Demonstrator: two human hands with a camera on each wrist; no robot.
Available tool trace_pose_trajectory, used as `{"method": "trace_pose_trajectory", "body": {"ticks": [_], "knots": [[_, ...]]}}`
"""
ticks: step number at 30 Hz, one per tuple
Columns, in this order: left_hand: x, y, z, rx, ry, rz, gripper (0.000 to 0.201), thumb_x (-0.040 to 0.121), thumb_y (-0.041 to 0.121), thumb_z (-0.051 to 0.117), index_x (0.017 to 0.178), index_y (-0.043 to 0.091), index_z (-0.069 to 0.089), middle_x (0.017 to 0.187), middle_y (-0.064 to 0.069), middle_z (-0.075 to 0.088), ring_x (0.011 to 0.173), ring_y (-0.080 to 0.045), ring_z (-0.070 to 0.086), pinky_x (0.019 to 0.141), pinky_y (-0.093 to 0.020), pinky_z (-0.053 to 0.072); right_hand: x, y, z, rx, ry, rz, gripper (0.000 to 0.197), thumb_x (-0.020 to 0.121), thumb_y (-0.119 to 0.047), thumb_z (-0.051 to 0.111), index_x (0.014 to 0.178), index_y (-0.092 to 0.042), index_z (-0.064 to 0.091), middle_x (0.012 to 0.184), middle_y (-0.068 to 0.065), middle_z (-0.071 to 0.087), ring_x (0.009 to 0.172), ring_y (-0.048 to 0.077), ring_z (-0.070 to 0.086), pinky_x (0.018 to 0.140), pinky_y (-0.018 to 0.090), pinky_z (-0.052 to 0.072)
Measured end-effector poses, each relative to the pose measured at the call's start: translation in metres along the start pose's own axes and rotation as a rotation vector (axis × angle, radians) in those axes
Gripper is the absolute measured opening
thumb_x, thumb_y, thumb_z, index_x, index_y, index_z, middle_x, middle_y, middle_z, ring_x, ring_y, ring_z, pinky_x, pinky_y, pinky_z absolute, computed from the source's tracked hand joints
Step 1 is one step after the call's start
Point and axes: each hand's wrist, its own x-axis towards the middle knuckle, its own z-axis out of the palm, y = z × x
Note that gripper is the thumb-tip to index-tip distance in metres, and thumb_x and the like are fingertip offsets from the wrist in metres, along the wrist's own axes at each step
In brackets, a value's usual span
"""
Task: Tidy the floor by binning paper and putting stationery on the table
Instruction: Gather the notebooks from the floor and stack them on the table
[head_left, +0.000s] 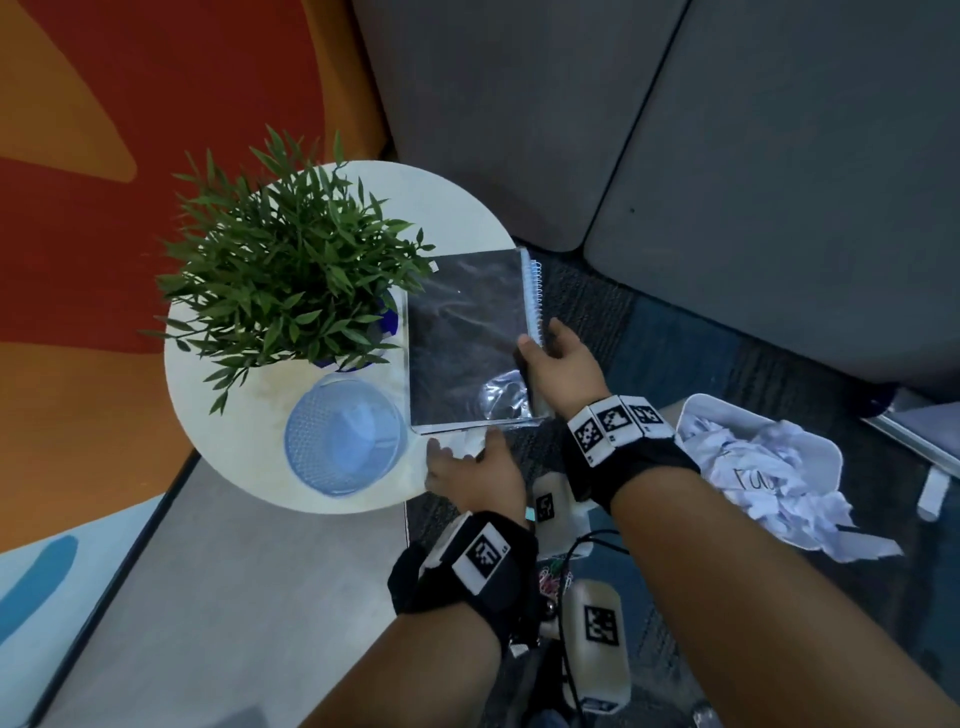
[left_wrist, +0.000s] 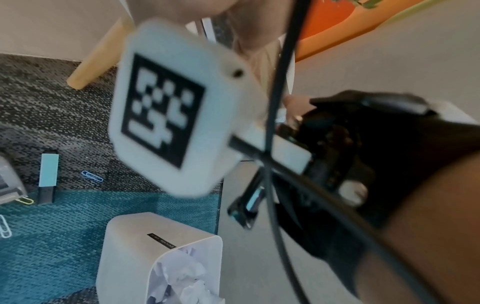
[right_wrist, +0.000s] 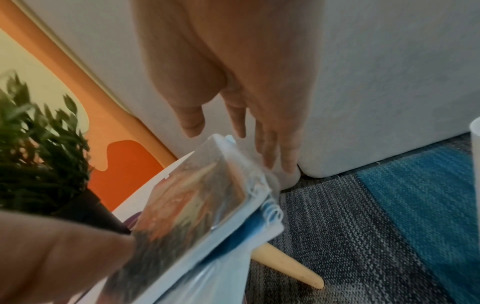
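Observation:
A black spiral notebook (head_left: 467, 332) in clear wrap lies on the right side of the round white table (head_left: 457, 218), its coil edge over the rim. My right hand (head_left: 543, 343) holds it at that edge. The thumb (right_wrist: 64, 251) is on the cover (right_wrist: 197, 205) and the fingers (right_wrist: 270, 144) reach straight past the coil. My left hand (head_left: 462, 457) is at the table's front edge, fingers curled round a crumpled white paper ball (head_left: 467, 442). The white bin (head_left: 826, 457), full of crumpled paper, stands on the floor to the right.
A potted plant (head_left: 291, 265) and a blue mesh cup (head_left: 343, 436) fill the table's left half. Grey sofa cushions (head_left: 571, 104) stand behind. On the carpet near the bin (left_wrist: 145, 236) lie paper clips (left_wrist: 91, 175), a small white-and-black stick (left_wrist: 48, 176) and a grey object (left_wrist: 7, 181).

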Motion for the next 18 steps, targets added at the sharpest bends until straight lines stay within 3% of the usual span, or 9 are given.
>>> {"method": "trace_pose_trajectory", "body": {"ticks": [2,5,6,8,10,12,15,18], "knots": [[-0.010,-0.002,-0.006,0.011,0.004,0.064,0.054,0.085,0.018,0.066,0.133,0.008,0.043,0.127,-0.010,0.043,0.094,-0.020,0.050,0.078,-0.022,0.033,-0.015,0.003,-0.013,-0.018,0.024,-0.022,0.051,0.089,-0.038,0.059,0.135,-0.020,0.047,0.137,0.009,0.048,0.123,0.023,0.050,0.096,0.024,0.036],[-0.029,-0.013,-0.010,0.051,-0.075,0.183,0.031,0.086,0.013,0.065,0.113,0.004,0.054,0.103,-0.009,0.053,0.073,-0.015,0.049,0.081,-0.027,0.044,-0.047,0.013,-0.036,-0.011,0.038,-0.043,0.034,0.087,-0.030,0.062,0.118,-0.017,0.059,0.120,0.007,0.059,0.110,0.021,0.056,0.088,0.023,0.039],[-0.036,-0.017,-0.012,0.067,-0.115,0.219,0.028,0.086,0.012,0.064,0.110,0.001,0.055,0.099,-0.010,0.055,0.070,-0.013,0.049,0.080,-0.022,0.046,-0.059,0.017,-0.044,0.005,0.039,-0.035,0.030,0.087,-0.028,0.062,0.114,-0.016,0.061,0.114,0.006,0.061,0.104,0.020,0.057,0.085,0.022,0.039],[-0.052,-0.024,-0.016,0.139,-0.222,0.288,0.023,0.088,0.010,0.062,0.107,0.000,0.056,0.097,-0.009,0.055,0.072,-0.010,0.050,0.063,-0.006,0.039,-0.085,0.027,-0.058,0.030,0.035,-0.012,0.022,0.087,-0.024,0.063,0.107,-0.014,0.063,0.099,0.003,0.063,0.092,0.017,0.057,0.080,0.022,0.039],[-0.063,-0.033,-0.021,0.273,-0.348,0.359,0.014,0.088,0.011,0.062,0.099,0.005,0.055,0.097,-0.008,0.056,0.074,-0.006,0.051,0.059,-0.005,0.035,-0.106,0.041,-0.067,0.047,0.044,0.017,0.013,0.086,-0.021,0.065,0.098,-0.016,0.063,0.091,0.002,0.062,0.087,0.016,0.057,0.080,0.024,0.042],[-0.072,-0.044,-0.027,0.398,-0.469,0.421,0.010,0.088,0.010,0.062,0.094,0.010,0.054,0.098,-0.009,0.058,0.074,-0.005,0.053,0.060,-0.006,0.035,-0.129,0.056,-0.078,0.052,0.068,0.056,0.014,0.086,-0.019,0.065,0.099,-0.015,0.064,0.090,0.003,0.062,0.087,0.016,0.058,0.082,0.025,0.043],[-0.084,-0.056,-0.035,0.582,-0.607,0.470,0.009,0.087,0.011,0.063,0.091,0.010,0.056,0.099,-0.011,0.060,0.081,-0.015,0.056,0.072,-0.017,0.037,-0.166,0.080,-0.097,0.052,0.104,0.127,0.017,0.086,-0.019,0.064,0.102,-0.014,0.064,0.088,0.000,0.062,0.085,0.014,0.057,0.078,0.021,0.041],[-0.095,-0.066,-0.042,0.729,-0.686,0.554,0.011,0.087,0.014,0.063,0.095,0.008,0.059,0.105,-0.013,0.060,0.077,-0.012,0.054,0.072,-0.016,0.037,-0.204,0.104,-0.114,0.082,0.159,0.176,0.013,0.085,-0.020,0.063,0.098,-0.018,0.063,0.086,-0.002,0.062,0.087,0.015,0.059,0.078,0.023,0.043]]}}
